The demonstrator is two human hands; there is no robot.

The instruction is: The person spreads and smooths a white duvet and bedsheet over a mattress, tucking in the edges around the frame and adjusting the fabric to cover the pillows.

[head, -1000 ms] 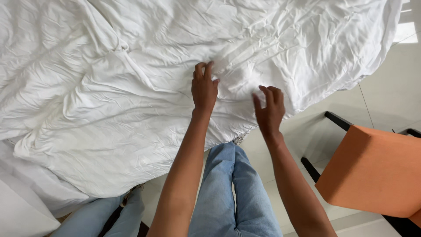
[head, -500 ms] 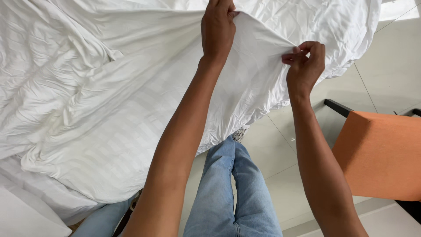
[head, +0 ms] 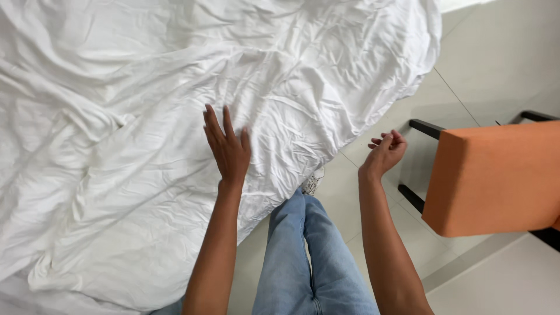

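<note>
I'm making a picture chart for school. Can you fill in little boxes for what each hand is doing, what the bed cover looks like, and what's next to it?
left hand: open, flat on the white sheet
right hand: loosely curled, in the air beside the sheet's edge, holding nothing
sheet: white, wrinkled, spread wide
beside it: orange chair with black frame
floor: pale tiles
legs: blue jeans

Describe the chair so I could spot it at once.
Start from the big white sheet filling the left of the view, then look right across the pale floor. The chair stands there, just beyond the right hand. It alone is orange, boxy, with black legs.
</note>
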